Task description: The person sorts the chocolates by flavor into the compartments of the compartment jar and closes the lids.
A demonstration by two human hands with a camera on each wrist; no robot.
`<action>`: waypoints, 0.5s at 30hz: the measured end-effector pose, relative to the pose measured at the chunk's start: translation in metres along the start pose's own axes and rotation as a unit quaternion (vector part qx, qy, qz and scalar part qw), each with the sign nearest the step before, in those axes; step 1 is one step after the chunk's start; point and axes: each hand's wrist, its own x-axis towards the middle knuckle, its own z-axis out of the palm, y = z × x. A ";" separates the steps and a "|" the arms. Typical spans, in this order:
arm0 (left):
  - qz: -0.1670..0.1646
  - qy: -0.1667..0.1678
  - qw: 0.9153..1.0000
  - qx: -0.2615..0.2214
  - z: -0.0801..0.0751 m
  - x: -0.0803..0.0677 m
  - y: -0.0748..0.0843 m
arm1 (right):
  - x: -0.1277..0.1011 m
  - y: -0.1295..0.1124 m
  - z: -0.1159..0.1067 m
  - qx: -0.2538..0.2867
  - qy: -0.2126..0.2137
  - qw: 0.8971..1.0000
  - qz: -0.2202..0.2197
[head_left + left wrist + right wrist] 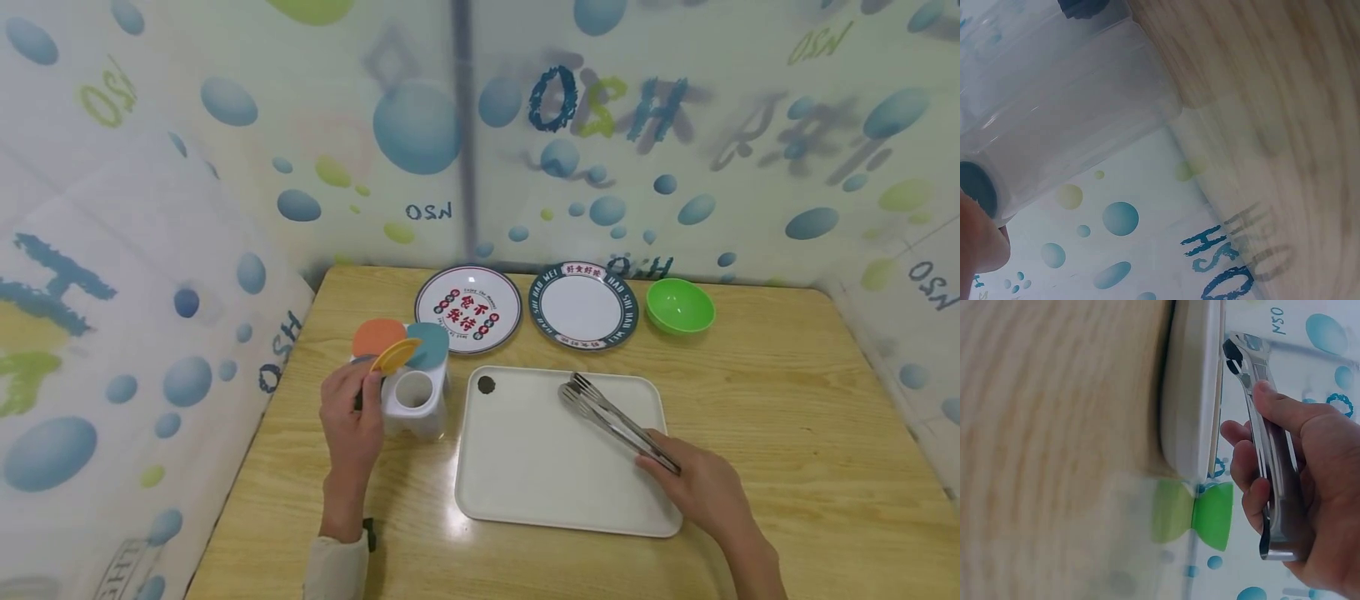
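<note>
My left hand (354,408) pinches a tilted yellow lid (395,357) above a clear-walled storage container (423,425) with a white top. One round opening (414,389) is uncovered; an orange lid (377,337) and a teal lid (429,345) lie behind it. In the left wrist view, a finger is right at a dark blue-green lid (977,190). My right hand (705,487) grips metal tongs (622,427), whose tips stand slightly apart over the white tray (540,492). The fingers wrap the tongs' handle in the right wrist view.
A small dark round spot (486,384) is at the tray's far left corner. Behind the tray are a red-lettered plate (480,287), a blue-rimmed plate (577,308) and a green bowl (680,306). Patterned walls (315,108) enclose the wooden table (810,417).
</note>
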 end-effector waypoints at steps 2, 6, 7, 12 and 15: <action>0.002 0.001 1.000 -0.003 0.000 0.000 -0.001 | 0.002 -0.002 0.000 0.000 0.009 1.000 -0.009; 0.005 0.001 1.000 -0.001 0.000 0.000 -0.002 | 0.009 -0.011 -0.001 0.003 0.025 0.999 -0.030; 0.006 0.002 1.000 -0.001 0.000 -0.001 -0.002 | 0.011 -0.014 -0.001 0.005 0.029 0.999 -0.037; 0.006 0.002 1.000 -0.002 0.000 -0.001 -0.002 | 0.023 -0.033 -0.003 0.034 0.048 0.995 -0.086; 0.009 0.001 1.000 -0.006 0.000 0.000 -0.002 | 0.030 -0.046 -0.005 0.051 0.053 0.991 -0.113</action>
